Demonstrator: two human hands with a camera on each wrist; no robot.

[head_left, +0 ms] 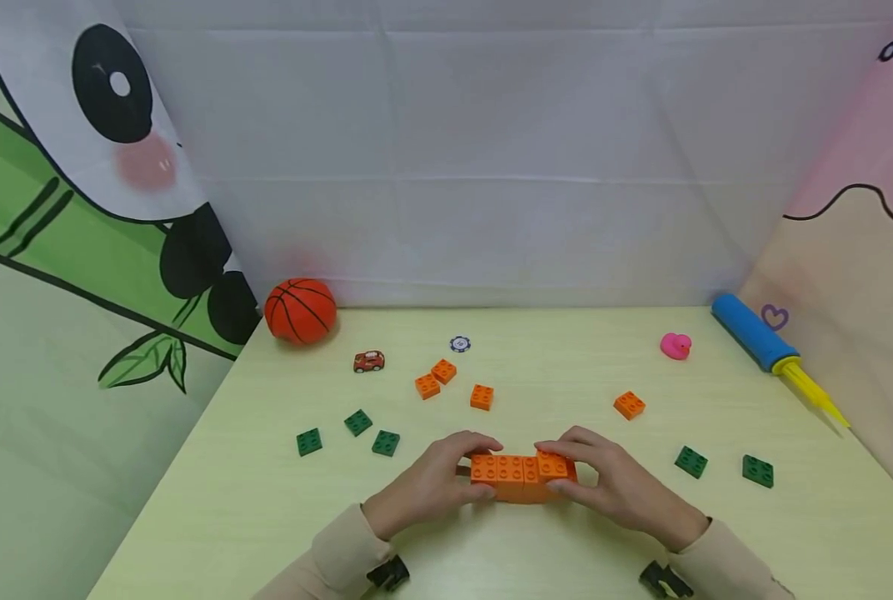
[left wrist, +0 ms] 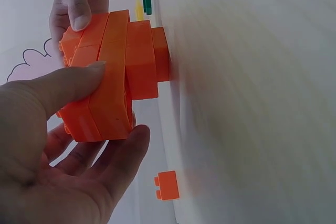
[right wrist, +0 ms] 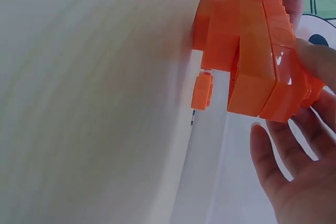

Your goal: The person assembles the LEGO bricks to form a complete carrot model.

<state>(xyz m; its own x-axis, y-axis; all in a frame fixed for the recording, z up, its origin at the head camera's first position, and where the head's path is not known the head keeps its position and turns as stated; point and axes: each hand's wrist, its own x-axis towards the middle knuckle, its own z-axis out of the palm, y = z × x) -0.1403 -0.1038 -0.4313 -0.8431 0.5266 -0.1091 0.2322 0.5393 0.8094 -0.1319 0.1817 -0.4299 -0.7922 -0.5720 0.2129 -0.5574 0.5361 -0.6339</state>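
The stepped orange block assembly (head_left: pixel 512 488) was at the worktop (head_left: pixel 266 517), its long axis running left to right between the left hand (head_left: pixel 437 478), whose half-spread grip pinched its left end, and the right hand (head_left: pixel 613 477), likewise pinching its right end, neither hand nearer.

The left hand (head_left: pixel 433 481) and right hand (head_left: pixel 616 477) face each other, each gripping between thumb (left wrist: pixel 67 88) and bent fingers (left wrist: pixel 125 155); forearms (head_left: pixel 339 552) slant inward.
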